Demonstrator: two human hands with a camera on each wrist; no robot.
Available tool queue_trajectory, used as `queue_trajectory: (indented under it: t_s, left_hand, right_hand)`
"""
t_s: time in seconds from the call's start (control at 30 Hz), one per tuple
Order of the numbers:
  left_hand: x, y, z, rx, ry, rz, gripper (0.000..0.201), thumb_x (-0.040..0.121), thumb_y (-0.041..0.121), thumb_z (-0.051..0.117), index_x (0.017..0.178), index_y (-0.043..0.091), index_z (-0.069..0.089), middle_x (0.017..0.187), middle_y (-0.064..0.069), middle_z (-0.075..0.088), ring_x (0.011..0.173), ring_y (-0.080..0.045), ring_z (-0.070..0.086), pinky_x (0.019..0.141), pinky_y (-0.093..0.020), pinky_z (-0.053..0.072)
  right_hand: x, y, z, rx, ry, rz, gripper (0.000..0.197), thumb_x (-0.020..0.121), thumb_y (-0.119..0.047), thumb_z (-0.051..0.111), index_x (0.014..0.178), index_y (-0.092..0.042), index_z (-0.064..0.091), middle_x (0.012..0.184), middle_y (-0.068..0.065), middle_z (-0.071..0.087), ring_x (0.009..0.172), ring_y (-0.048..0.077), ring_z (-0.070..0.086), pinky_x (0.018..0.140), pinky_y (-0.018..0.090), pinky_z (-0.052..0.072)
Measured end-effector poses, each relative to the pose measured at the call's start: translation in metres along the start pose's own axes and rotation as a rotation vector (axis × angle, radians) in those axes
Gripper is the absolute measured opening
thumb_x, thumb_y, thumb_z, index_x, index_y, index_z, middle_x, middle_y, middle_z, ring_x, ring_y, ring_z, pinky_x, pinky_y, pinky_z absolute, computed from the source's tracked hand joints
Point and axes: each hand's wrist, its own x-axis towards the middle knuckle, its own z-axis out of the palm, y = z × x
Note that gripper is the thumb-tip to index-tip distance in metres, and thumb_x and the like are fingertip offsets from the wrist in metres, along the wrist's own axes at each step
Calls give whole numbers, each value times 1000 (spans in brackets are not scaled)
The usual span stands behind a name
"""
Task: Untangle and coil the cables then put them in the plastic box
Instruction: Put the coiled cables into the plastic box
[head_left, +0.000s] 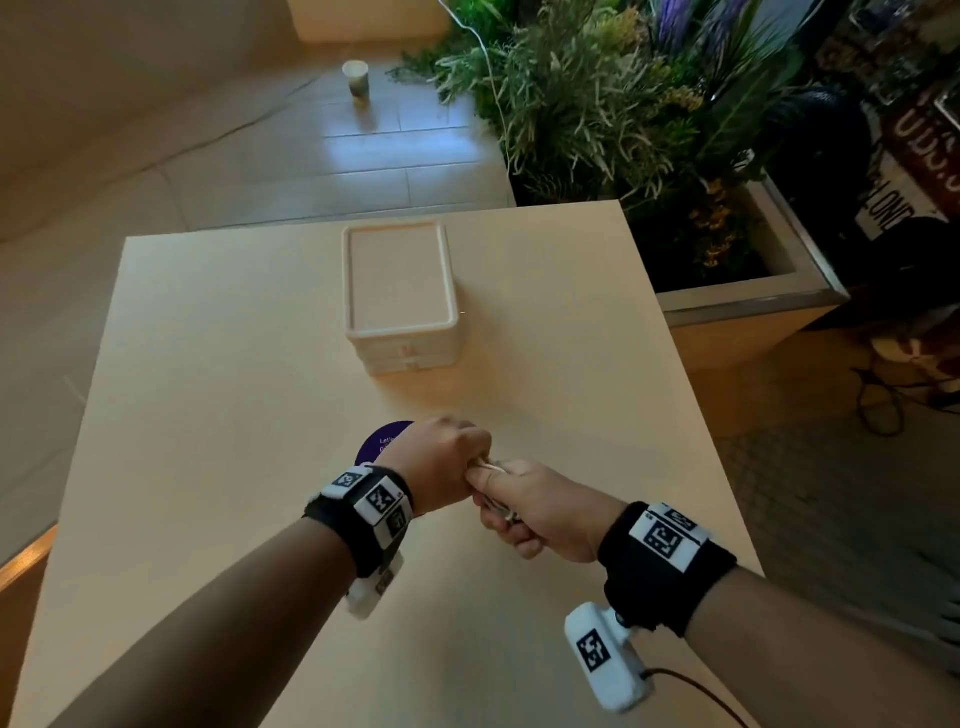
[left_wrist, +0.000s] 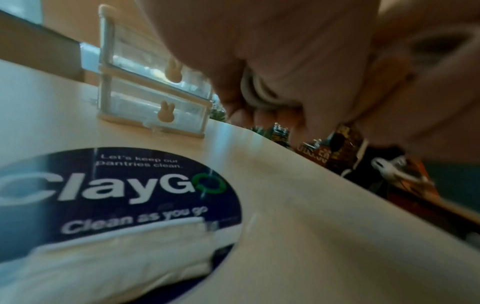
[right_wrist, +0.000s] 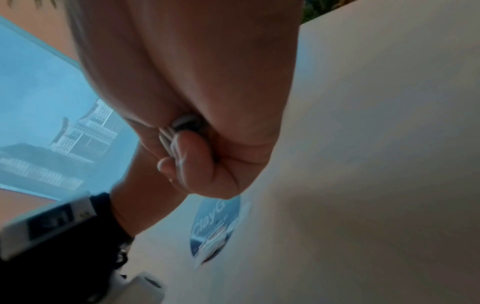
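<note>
The table (head_left: 260, 364) fills the centre and lower part of the head view; the plastic box (head_left: 400, 291) stands on it in the upper middle of the frame, well apart from the hands; in the left wrist view it shows as two clear stacked drawers with small rabbit-shaped knobs, both seemingly pushed in, so one will probably have to be pulled out before anything goes inside. A round dark sticker (head_left: 382, 441) lies on the table just above the left wrist, partly hidden by it.

The two hands meet at lower centre of the head view, above the table; the left hand (head_left: 441, 462) is curled into a fist around a bundle of white cable (head_left: 491, 467), and the right hand (head_left: 540, 512) is curled too, thumb and fingers pinching the same loops from the other side. The cable sits wholly between the hands; no loose length shows on the table, so the coil looks nearly wound, though the free end is hidden and I cannot tell whether it is tucked.

To do this step well, I would judge that one hand should keep the loops pressed flat and even while the other wraps or tucks the tail; loosening both grips at once would likely let the springy loops fly open; the coil should stay small enough for a shallow drawer.
</note>
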Motion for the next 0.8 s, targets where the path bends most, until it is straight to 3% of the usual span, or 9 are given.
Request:
queue_trajectory:
  t_s: [0.1,0.17,0.23,0.3,0.4,0.47,0.6,0.73,0.8]
  left_hand:
    - [9,-3,-7,-165,-102,-220,21,68,15,77,85,16,65,71,5,61,57,-15,52,55,-27,43]
    - [10,-18,-21,-353,-215,-464,55,65,21,80,115,21,59,94,4,67,75,-14,65,69,-31,57]
    - [8,-38,-35,-528,-137,-696,70,64,25,75,130,16,53,113,-1,68,95,-18,68,84,-37,59]
    - [8,-57,-41,-464,102,-851,59,67,31,72,122,11,65,103,-1,74,91,-17,70,85,-36,58]
    - [15,-65,-39,-421,351,-973,25,74,40,75,82,17,79,72,4,78,66,-15,74,77,-37,63]
    - [22,-63,-34,-521,455,-1041,26,75,44,76,66,19,77,62,4,76,56,-15,72,72,-39,64]
    - [24,-65,-17,-530,536,-1129,32,74,55,73,66,24,78,61,7,76,61,-16,73,76,-35,62]
    - [28,-62,-9,-416,555,-1106,34,77,55,68,82,24,82,77,2,80,83,-21,74,79,-30,55]
    - [26,-57,-10,-398,559,-1124,32,76,51,70,83,21,81,80,-2,80,85,-24,73,75,-27,52]
  right_hand:
    - [8,0,-3,-75,74,-53,30,103,-41,46,84,-17,44,59,-2,43,41,8,28,38,19,21]
    - [9,2,-7,-114,141,-100,29,103,-36,47,81,-18,44,60,0,44,39,8,30,38,18,23]
    - [7,6,-13,-142,218,-130,29,103,-34,47,80,-18,44,61,1,44,39,8,32,37,17,25]
    - [5,9,-20,-163,279,-142,29,103,-34,48,79,-18,44,62,2,44,40,8,33,36,17,27]
    - [2,9,-26,-229,306,-161,27,103,-32,47,80,-18,44,61,1,43,40,6,33,35,17,28]
    - [2,7,-28,-320,313,-194,28,103,-33,47,78,-19,45,61,-1,44,43,7,36,39,19,32]
    - [5,-4,-29,-567,317,-252,33,96,-49,45,76,-24,47,66,-5,50,59,13,45,59,32,39]
    - [11,-29,-21,-746,356,-266,35,99,-49,41,76,-23,44,69,-3,53,65,20,49,64,38,42]
    - [16,-42,-17,-846,394,-255,37,100,-51,39,75,-23,43,70,-2,54,69,25,52,68,40,45]
